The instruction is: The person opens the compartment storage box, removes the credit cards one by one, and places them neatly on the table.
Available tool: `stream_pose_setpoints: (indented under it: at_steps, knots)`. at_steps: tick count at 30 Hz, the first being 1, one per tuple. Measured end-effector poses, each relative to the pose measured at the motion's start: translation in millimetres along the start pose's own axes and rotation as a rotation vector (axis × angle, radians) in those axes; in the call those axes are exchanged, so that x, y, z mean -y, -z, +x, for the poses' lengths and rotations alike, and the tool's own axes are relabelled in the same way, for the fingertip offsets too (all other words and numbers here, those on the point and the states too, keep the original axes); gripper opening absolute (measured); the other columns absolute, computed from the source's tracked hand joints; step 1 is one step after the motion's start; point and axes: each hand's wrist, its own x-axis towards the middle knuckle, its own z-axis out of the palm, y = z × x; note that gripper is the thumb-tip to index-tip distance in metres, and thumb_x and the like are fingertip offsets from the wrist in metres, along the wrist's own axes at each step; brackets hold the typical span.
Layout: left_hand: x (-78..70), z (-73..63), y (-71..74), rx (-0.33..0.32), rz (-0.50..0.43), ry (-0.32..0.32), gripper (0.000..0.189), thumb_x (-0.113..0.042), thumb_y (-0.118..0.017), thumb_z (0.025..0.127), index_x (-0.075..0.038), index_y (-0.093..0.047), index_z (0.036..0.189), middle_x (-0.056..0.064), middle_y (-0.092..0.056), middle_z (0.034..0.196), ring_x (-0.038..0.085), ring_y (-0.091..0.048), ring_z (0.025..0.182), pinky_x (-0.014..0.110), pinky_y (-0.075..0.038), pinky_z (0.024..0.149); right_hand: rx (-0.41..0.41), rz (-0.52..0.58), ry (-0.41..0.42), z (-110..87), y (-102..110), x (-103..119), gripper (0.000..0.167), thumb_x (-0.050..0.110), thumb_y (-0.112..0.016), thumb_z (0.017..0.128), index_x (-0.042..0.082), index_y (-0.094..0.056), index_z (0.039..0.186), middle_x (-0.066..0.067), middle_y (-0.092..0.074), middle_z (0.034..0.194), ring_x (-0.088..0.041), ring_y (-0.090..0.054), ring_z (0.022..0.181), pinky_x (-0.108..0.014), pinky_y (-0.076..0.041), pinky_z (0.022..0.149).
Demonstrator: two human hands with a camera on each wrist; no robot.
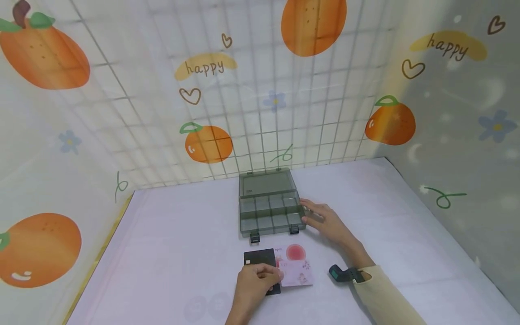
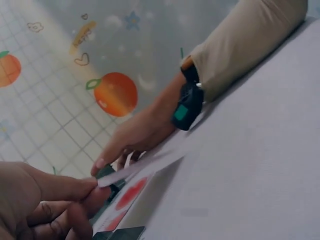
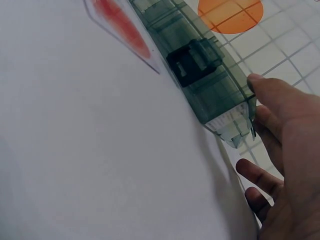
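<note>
My left hand (image 1: pixel 253 285) pinches a thin pale pink card (image 1: pixel 298 276) between thumb and fingers. In the left wrist view the card (image 2: pixel 125 173) appears nearly edge-on, lifted at a slant. Beneath it lie a black card (image 1: pixel 259 256), partly covered by the hand, and a card with a red circle (image 1: pixel 295 252). Behind the cards a translucent grey-green compartment box (image 1: pixel 248 223) lies with its lid (image 1: pixel 268 183) laid back. My right hand (image 1: pixel 328 222) touches the box's right side, fingers loosely bent; in the right wrist view its thumb (image 3: pixel 257 82) meets the top edge.
Two dark latches (image 1: pixel 254 238) hang from the box's front edge. A dark wrist device (image 1: pixel 345 274) sits on the right wrist. The white table (image 1: pixel 183 234) is enclosed by printed curtains (image 1: pixel 154 113) at the back and both sides, with a wire grid showing at the back.
</note>
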Motion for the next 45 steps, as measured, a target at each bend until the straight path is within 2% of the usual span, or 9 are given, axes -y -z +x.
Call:
stream_pose_setpoints:
  at_steps: [7,13,20,23,28,35,41,45]
  knots:
    - [1.2,-4.1,-8.1,-0.098,0.145,-0.057,0.013,-0.023,-0.086,0.078,-0.015,-0.077,0.074,-0.009,-0.066,0.063,0.006,-0.058,0.063,0.024,-0.047,0.056,0.007,0.002,0.007,-1.4,-1,2,0.061,0.05,-0.064,0.096,0.031,-0.046,0.151,0.008,-0.042,0.155,-0.031,-0.042,0.133,-0.065,-0.034,0.104]
    - [-3.3,-7.2,-12.2,-0.16,0.219,-0.101,0.014,-0.02,-0.087,0.075,-0.016,-0.076,0.069,-0.013,-0.063,0.059,0.003,-0.055,0.059,0.024,-0.046,0.056,0.004,0.003,0.035,-1.7,1,5,0.061,0.044,-0.065,0.097,0.026,-0.047,0.151,0.006,-0.042,0.155,-0.032,-0.042,0.133,-0.065,-0.034,0.105]
    - [-3.6,-7.1,-12.7,-0.163,0.289,-0.151,0.017,-0.017,-0.088,0.072,-0.016,-0.073,0.064,-0.014,-0.059,0.055,0.001,-0.051,0.056,0.023,-0.044,0.055,0.001,0.004,0.019,-1.2,0,9,0.061,0.043,-0.067,0.096,0.025,-0.048,0.151,0.005,-0.042,0.155,-0.032,-0.042,0.134,-0.065,-0.033,0.106]
    - [-2.8,-6.8,-12.0,-0.16,0.307,-0.15,0.018,-0.017,-0.088,0.072,-0.017,-0.073,0.063,-0.015,-0.058,0.054,0.0,-0.05,0.055,0.023,-0.043,0.054,-0.002,0.0,0.025,-0.5,0,8,0.06,0.042,-0.067,0.096,0.025,-0.048,0.15,0.005,-0.043,0.155,-0.033,-0.042,0.134,-0.064,-0.033,0.106]
    - [-1.0,-6.6,-10.8,-0.158,0.308,-0.148,0.019,-0.015,-0.088,0.072,-0.016,-0.072,0.062,-0.014,-0.058,0.053,0.001,-0.051,0.054,0.023,-0.044,0.055,0.002,-0.002,0.034,0.1,-2,8,0.06,0.043,-0.066,0.096,0.024,-0.049,0.15,0.005,-0.043,0.155,-0.033,-0.042,0.134,-0.064,-0.032,0.107]
    - [0.0,-8.6,-12.7,-0.152,0.321,-0.148,0.021,-0.014,-0.089,0.072,-0.015,-0.07,0.061,-0.014,-0.056,0.051,0.002,-0.049,0.051,0.024,-0.041,0.05,0.01,-0.002,-0.005,-0.9,-4,7,0.062,0.049,-0.065,0.095,0.03,-0.047,0.151,0.006,-0.042,0.155,-0.033,-0.041,0.136,-0.066,-0.031,0.106]
    - [-4.8,-11.4,-14.3,-0.153,0.292,-0.142,0.023,-0.01,-0.087,0.075,-0.013,-0.068,0.063,-0.011,-0.055,0.049,0.002,-0.049,0.043,0.023,-0.041,0.043,-0.007,0.006,0.026,-0.3,-6,5,0.06,0.046,-0.065,0.096,0.027,-0.048,0.15,0.005,-0.043,0.154,-0.03,-0.043,0.133,-0.063,-0.033,0.106]
    - [-5.0,-11.1,-14.9,-0.163,0.302,-0.147,0.022,-0.008,-0.087,0.075,-0.012,-0.068,0.063,-0.01,-0.054,0.049,0.003,-0.049,0.044,0.022,-0.041,0.044,-0.01,0.017,0.038,0.4,-8,4,0.059,0.044,-0.066,0.096,0.026,-0.048,0.15,0.005,-0.043,0.154,-0.029,-0.043,0.132,-0.062,-0.034,0.106]
